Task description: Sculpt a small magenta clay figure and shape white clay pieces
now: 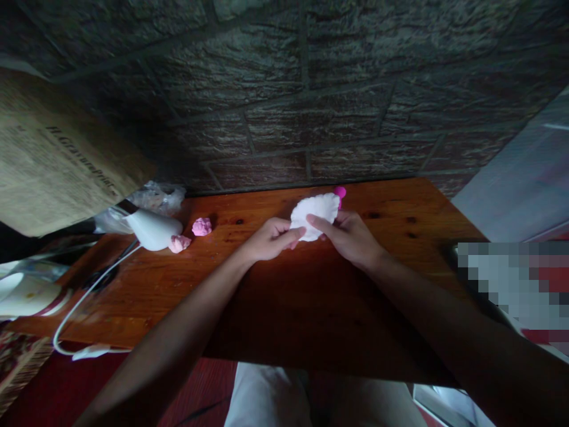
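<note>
Both hands hold a flat, whitish piece of soft clay or dough [319, 206] with an uneven, wavy edge, raised over the wooden table. My left hand [276, 238] pinches its lower left edge between thumb and fingers. On the other side, my right hand [351, 236] grips it with the thumb lying across the front and the fingers behind, mostly hidden. A bright pink piece with a rounded end [340, 193] shows just behind the clay's right edge; the rest of it is covered, so I cannot tell its kind.
To the left lie two crumpled pink lumps [201, 226], one touching a white lamp-like object [155, 229] with a white cable [66, 317]. Clear plastic [160, 196] and a printed brown paper bag [66, 160] are beyond. A stone-patterned wall [275, 101] borders the table [391, 201].
</note>
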`<state>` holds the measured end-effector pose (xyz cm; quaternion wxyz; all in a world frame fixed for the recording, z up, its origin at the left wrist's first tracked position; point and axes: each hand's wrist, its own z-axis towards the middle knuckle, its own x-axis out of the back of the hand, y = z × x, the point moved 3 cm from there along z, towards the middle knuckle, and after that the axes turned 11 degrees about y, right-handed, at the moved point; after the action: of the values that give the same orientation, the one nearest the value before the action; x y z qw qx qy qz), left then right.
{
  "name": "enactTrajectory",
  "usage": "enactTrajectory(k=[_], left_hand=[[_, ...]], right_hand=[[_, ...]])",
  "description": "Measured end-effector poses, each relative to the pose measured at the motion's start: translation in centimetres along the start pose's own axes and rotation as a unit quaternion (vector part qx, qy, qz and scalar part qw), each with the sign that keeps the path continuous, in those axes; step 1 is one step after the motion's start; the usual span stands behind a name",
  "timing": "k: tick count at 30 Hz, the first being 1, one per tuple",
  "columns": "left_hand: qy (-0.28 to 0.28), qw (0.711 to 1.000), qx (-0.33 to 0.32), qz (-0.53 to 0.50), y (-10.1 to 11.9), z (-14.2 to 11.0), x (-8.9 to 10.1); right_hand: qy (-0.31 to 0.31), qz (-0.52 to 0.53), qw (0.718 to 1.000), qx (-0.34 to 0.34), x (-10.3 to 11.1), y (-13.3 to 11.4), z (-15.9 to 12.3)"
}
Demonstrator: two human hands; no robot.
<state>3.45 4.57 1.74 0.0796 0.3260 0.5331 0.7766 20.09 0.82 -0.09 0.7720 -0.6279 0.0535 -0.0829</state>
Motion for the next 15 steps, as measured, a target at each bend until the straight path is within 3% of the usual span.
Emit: enactTrajectory(k=[7,9,12,15], left_hand=[[-0.091,0.995,0.043,0.011,-0.8,-0.1,1.3],[-0.039,0.998,0.039,-0.003,-1.3,0.2,2.5],[0.099,0.995,0.01,-0.022,-1.8,0.5,4.0],[0.159,0.987,-0.003,-0.022,-1.8,0.7,4.3]], right_hand=[[-0.079,-0.083,0.991,0.062,0.4,-0.8,-0.1],[-0.121,-0.12,0.983,0.072,0.4,-1.4,-0.3],[-0.165,-0.223,0.957,0.083,0.3,-2.0,-0.9],[-0.172,-0.306,0.926,0.142,-0.1,-2.3,-1.4]])
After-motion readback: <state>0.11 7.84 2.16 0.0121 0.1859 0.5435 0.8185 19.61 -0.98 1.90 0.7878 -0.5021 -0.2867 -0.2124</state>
